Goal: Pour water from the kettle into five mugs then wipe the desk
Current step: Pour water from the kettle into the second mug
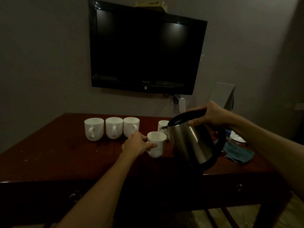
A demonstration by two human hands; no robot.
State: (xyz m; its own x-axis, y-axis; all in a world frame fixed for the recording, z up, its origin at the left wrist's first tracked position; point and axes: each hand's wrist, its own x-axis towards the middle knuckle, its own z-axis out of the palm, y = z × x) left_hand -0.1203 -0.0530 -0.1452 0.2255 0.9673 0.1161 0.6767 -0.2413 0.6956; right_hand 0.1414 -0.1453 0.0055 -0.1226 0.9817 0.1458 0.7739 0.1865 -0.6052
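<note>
Kettle [190, 142] right of mugs [113, 128]

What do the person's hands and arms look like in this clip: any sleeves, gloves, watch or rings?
Both forearms are bare as far as the frame shows, with no sleeve in sight. The left hand and right hand wear no gloves. No watch, bracelet or ring shows, though the dim light could hide small items.

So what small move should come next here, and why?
Probably keep the kettle tilted a moment, then level it. Water runs from its spout into the front mug, which the left hand holds by the handle; the right hand grips the kettle's handle. How full the mug is cannot be seen. A mug behind seems next.
</note>
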